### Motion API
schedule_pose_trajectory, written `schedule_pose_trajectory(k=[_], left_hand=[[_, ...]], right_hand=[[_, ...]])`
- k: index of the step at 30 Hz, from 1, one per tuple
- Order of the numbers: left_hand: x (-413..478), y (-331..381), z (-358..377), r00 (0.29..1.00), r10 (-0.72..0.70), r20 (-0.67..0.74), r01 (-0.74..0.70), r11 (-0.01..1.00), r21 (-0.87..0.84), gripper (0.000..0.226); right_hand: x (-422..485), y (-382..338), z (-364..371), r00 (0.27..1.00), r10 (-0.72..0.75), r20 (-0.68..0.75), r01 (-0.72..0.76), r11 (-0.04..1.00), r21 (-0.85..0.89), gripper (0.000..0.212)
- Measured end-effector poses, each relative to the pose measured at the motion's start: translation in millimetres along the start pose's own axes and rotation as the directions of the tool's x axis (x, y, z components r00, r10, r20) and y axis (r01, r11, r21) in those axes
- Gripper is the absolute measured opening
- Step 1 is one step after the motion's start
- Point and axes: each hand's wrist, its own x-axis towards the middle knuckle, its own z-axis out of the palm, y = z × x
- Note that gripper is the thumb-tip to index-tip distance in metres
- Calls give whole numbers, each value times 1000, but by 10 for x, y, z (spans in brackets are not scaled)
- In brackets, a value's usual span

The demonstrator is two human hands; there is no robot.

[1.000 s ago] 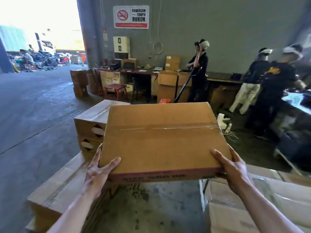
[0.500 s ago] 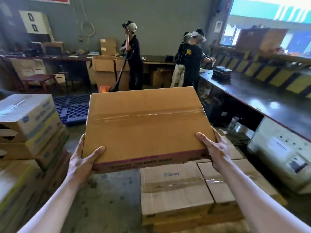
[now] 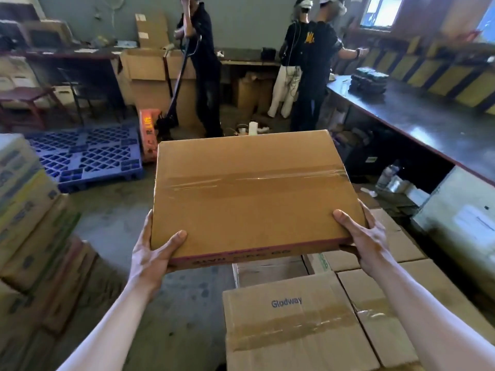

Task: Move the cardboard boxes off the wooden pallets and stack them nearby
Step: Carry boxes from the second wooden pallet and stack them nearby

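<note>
I hold the flat taped cardboard box [image 3: 254,194] at frame centre, above the stacked boxes [image 3: 292,325] at lower right, my left hand [image 3: 152,253] and right hand [image 3: 367,236] clamped on its near corners; it looks stiff, light, and the tape slippery.
</note>
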Motion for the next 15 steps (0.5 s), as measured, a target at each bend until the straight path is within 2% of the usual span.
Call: schedule_pose_trajectory(k=[6,9,11,13,15], left_hand=[[976,-869,491,982,-189,25,185,977,110,95],[1278,-1343,684,961,-273,42,264,953,149,100],[1409,-1637,795,950,-313,27,304,938,166,106],[1483,-1868,903,940,-341,7,332,920,209,102],[1527,-2075,990,932,-363,1,353,907,230,98]], right_hand=[[985,781,338,985,169,-24,-170,982,-84,77],[1341,1243,422,968,248,-39,-251,966,-63,92],[1511,1517,480,954,295,-49,-298,952,-67,86],[1644,1769,496,944,324,-57,-327,943,-63,79],[1730,2011,487,933,350,-78,-355,932,-67,90]])
